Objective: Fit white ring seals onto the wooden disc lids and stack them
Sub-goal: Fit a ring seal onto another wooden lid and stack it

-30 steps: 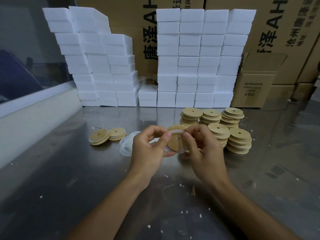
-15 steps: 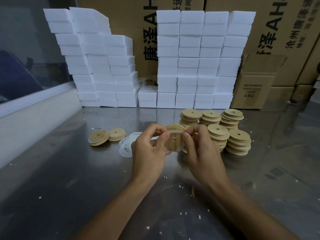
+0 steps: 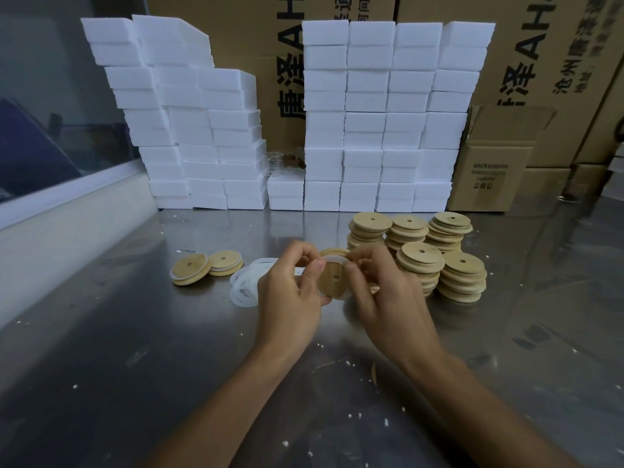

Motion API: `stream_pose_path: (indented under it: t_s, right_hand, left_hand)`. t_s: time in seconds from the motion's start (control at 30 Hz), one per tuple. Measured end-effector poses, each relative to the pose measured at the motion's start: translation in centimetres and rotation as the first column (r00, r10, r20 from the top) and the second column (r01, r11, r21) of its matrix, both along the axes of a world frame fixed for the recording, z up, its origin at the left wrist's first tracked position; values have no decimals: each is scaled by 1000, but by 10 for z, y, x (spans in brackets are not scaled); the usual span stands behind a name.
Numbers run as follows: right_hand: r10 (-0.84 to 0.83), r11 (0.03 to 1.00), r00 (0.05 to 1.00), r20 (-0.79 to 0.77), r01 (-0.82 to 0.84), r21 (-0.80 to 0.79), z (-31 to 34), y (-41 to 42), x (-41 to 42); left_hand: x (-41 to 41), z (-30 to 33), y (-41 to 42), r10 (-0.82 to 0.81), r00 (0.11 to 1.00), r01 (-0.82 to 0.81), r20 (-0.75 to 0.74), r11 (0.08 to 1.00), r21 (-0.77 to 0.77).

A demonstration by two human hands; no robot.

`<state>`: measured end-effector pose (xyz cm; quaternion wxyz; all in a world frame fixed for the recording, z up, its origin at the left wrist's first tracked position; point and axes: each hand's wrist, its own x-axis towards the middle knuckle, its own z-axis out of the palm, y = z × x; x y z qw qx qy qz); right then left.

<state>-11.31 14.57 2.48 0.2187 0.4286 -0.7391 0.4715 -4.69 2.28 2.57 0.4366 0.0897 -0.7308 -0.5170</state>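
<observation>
Both hands meet above the middle of the steel bench [image 3: 101, 332], forearms angling in from the bottom edge, backs of the hands toward the camera. The left hand [image 3: 290, 298] has its grip clamped on the lid [image 3: 332, 278], thumb across the near face and fingers curled behind the left rim. The right hand [image 3: 388, 295] pinches the right rim, fingers bent over the top where a white seal [image 3: 332, 258] runs along the lid's upper edge. The lid is held off the bench, tilted on edge, its centre hole showing. Loose seals [image 3: 244, 285] lie just left of the left hand; two lids [image 3: 206, 268] lie further left. Lid stacks [image 3: 435, 255] stand just beyond the right hand, with foam blocks [image 3: 381, 113] and cartons [image 3: 489, 173] behind
</observation>
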Motion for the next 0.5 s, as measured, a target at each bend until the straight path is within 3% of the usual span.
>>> stream_pose_path:
  t_s: [0.33,0.5]
  right_hand:
    - [-52,995,958,-283,73,64,3,1,0]
    - [-57,994,948,-312,82,67,1,-2,1]
  left_hand:
    - [-2,-3,0,102,995,-100,17,992,-74]
    - [-2,-2,1,64,995,-68,72,996,54]
